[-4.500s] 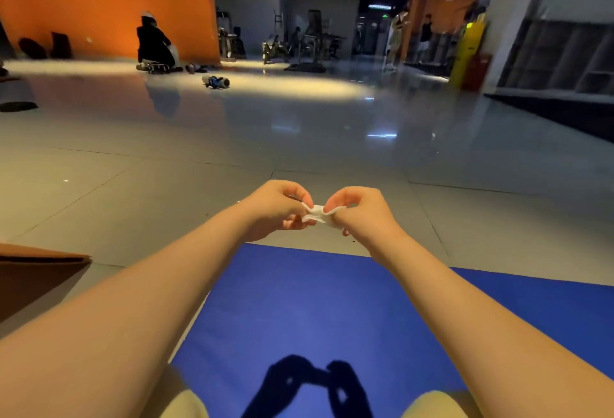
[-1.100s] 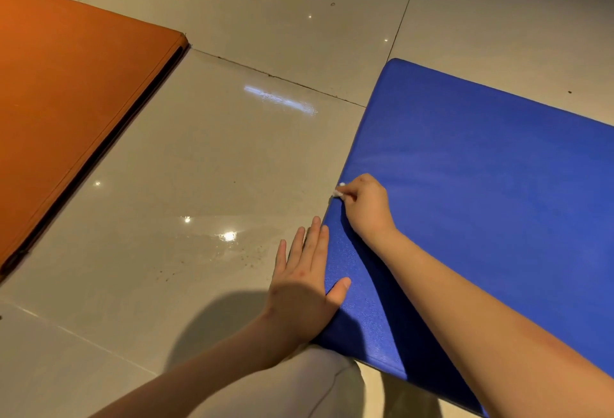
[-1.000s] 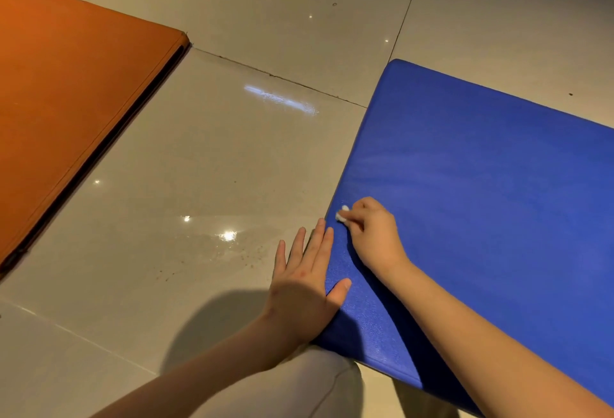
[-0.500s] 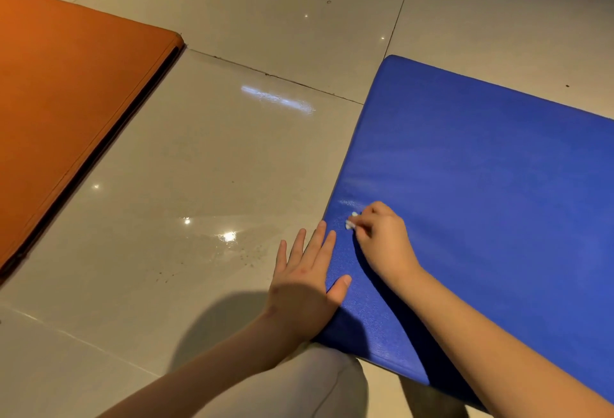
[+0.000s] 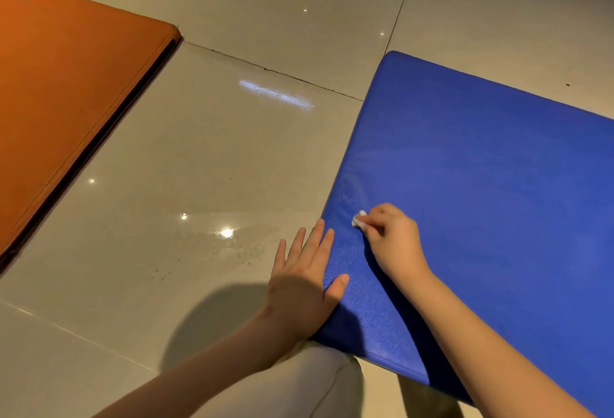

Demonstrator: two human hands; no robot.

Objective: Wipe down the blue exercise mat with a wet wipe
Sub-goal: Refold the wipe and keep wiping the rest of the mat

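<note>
Tiled floor point(image 5: 216, 158) carries blue mat point(image 5: 481, 185) | left hand point(image 5: 302, 281) splayed flat, likely steadying its edge | right hand point(image 5: 395, 241) fingers point(image 5: 387, 213) pinch wet wipe point(image 5: 358, 218) onto mat

The blue padded exercise mat point(image 5: 481, 185) carries a fine pebbled grain, and the small crumpled white wet wipe point(image 5: 358, 219) stands out pale against it. The flat orange padded mat point(image 5: 66, 85) has a dark edge seam; the glossy grey-beige tiled floor point(image 5: 216, 158) shows thin dark grout lines, white glints and a few brown specks.
</note>
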